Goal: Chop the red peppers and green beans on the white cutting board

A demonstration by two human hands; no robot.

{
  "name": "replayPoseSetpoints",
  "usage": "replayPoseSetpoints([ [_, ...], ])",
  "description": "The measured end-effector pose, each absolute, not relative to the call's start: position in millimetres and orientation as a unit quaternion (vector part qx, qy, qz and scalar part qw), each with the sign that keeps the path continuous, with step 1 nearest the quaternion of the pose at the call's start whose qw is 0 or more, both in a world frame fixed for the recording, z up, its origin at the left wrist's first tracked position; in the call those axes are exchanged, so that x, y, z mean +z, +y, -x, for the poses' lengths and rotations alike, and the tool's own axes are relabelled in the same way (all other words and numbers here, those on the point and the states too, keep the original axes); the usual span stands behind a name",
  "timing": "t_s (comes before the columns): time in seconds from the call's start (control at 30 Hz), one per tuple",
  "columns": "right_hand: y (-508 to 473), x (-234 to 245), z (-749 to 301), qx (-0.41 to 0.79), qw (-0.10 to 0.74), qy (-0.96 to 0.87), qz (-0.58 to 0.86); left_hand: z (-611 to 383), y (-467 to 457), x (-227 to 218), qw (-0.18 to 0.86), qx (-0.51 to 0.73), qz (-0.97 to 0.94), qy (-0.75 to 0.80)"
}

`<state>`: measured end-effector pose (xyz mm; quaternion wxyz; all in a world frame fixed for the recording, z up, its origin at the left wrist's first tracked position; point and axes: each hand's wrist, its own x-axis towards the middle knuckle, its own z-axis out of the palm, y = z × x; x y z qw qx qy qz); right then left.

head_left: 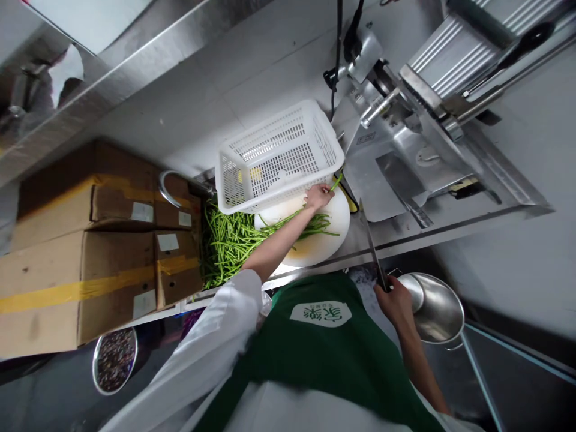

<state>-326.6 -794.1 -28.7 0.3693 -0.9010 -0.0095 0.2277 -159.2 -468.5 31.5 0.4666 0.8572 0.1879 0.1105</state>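
Observation:
My left hand (317, 196) reaches out over a round white cutting board (335, 223), its fingers closed on the ends of a few long green beans (310, 223) that lie across the board. It is right at the front edge of a white plastic basket (279, 156), which stands tilted behind the board. My right hand (396, 300) is close to my green apron and grips the handle of a long knife (371, 243). The blade points away over the counter's edge. A big pile of green beans (225, 240) lies left of the board.
Taped cardboard boxes (90, 240) are stacked at the left. A metal slicing machine (405, 132) stands at the right on the steel counter. A steel bowl (438, 309) sits by my right hand, and another bowl of dark bits (114, 360) is lower left.

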Motion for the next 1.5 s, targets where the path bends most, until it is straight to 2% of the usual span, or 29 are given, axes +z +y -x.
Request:
replayPoseSetpoints([
  [0.1,-790,-29,324,0.228,0.371,-0.014,0.900,177,-479,81,0.445,0.090,-0.877,0.160],
  [0.2,-786,-31,320,0.230,0.371,-0.024,0.900,220,-474,137,0.529,0.135,-0.833,0.090],
  [0.27,-783,-32,316,0.226,0.376,-0.037,0.898,259,-458,159,0.583,0.180,-0.785,0.102],
  [0.37,-775,-33,307,0.227,0.383,-0.058,0.894,319,-423,154,0.660,0.204,-0.698,0.190],
  [0.47,-766,-30,296,0.239,0.380,-0.071,0.891,370,-387,117,0.718,0.153,-0.590,0.337],
  [0.53,-760,-27,288,0.240,0.383,-0.082,0.888,396,-366,93,0.718,0.144,-0.527,0.431],
  [0.67,-751,-22,275,0.246,0.383,-0.097,0.885,438,-330,73,0.657,0.142,-0.525,0.522],
  [0.77,-747,-20,269,0.252,0.372,-0.090,0.889,461,-312,75,0.584,0.080,-0.579,0.563],
  [0.83,-746,-19,266,0.254,0.368,-0.081,0.891,467,-309,79,0.458,0.036,-0.679,0.572],
  [0.9,-746,-19,264,0.254,0.367,-0.073,0.892,462,-314,80,0.284,0.054,-0.794,0.535],
  [1.0,-745,-21,262,0.261,0.366,-0.068,0.891,437,-335,73,0.143,0.097,-0.926,0.335],
  [1.1,-743,-24,263,0.269,0.366,-0.068,0.888,407,-356,59,0.094,0.004,-0.991,0.091],
  [1.17,-741,-25,265,0.256,0.366,-0.077,0.892,392,-364,49,0.064,-0.030,-0.997,0.024],
  [1.37,-733,-26,277,0.224,0.372,-0.103,0.895,342,-385,30,0.119,0.089,-0.987,0.054],
  [1.5,-732,-26,280,0.220,0.392,-0.108,0.887,292,-396,20,0.170,0.072,-0.981,0.066],
])
